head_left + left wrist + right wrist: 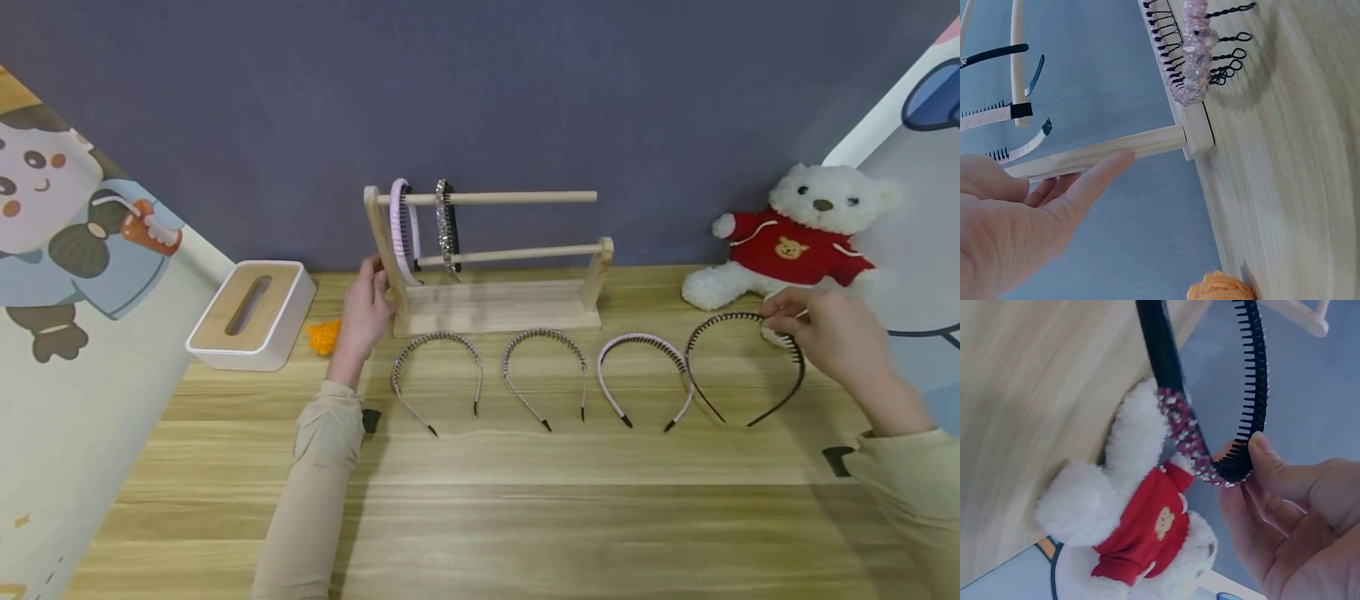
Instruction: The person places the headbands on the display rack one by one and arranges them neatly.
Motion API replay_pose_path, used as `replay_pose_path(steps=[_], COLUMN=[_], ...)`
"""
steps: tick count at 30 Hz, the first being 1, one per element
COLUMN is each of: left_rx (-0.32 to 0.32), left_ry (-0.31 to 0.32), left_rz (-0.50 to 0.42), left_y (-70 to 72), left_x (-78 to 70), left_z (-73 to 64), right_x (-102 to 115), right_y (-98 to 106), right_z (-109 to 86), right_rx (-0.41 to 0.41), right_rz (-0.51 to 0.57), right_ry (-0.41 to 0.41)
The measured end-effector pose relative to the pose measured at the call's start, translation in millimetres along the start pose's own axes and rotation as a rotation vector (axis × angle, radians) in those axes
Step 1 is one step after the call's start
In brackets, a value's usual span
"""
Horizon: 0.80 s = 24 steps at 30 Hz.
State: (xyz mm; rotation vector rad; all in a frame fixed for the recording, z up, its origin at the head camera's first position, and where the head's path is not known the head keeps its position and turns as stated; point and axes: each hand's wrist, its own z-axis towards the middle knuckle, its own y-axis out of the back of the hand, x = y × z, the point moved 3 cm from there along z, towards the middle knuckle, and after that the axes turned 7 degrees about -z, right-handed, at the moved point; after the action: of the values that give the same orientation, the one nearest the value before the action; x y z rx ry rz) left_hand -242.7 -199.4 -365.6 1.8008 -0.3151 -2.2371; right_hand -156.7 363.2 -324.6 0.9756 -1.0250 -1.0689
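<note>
My right hand (832, 329) pinches a black toothed headband (693, 337) at the top of its arch; its ends point down toward the table. In the right wrist view, pink and silver stones cover the outside of this headband (1188, 437), and thumb and fingers hold its bend. My left hand (1035, 212) touches the left upright (1104, 152) of a wooden rack with fairly straight fingers. A pink headband (400, 225) and a silver glittery headband (446, 225) hang at the left of the rack's bars. Beside the held one lies a pale pink headband (611, 367).
Two beaded headbands (397, 375) (507, 367) lie in front of the rack base (495, 317). A white tissue box (240, 358) with a wooden lid and an orange item (324, 337) are at left. A white teddy bear (795, 242) in red sits at right.
</note>
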Motion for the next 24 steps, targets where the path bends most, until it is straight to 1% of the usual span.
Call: replay_pose_path(steps=[3,9,16,24], left_rx=[0.002,0.012,0.022,0.021], left_ry=[-0.001,-0.007,0.000,0.004], left_rz=[-0.002,-0.006,-0.011,-0.010], left_y=[0.2,0.3,0.5,0.9], left_x=[-0.2,-0.1,0.6,1.6], left_z=[-0.5,-0.3,-0.2,0.0], right_x=[5,16,25,35], right_y=[4,11,17,23], right_z=[0.6,1.3,3.8,4.2], right_rx=[-0.021,-0.037,-0.081,-0.097], right_rz=[0.001,-0.018,0.004,0.030], right_ry=[-0.013,-0.032,0.007,0.012])
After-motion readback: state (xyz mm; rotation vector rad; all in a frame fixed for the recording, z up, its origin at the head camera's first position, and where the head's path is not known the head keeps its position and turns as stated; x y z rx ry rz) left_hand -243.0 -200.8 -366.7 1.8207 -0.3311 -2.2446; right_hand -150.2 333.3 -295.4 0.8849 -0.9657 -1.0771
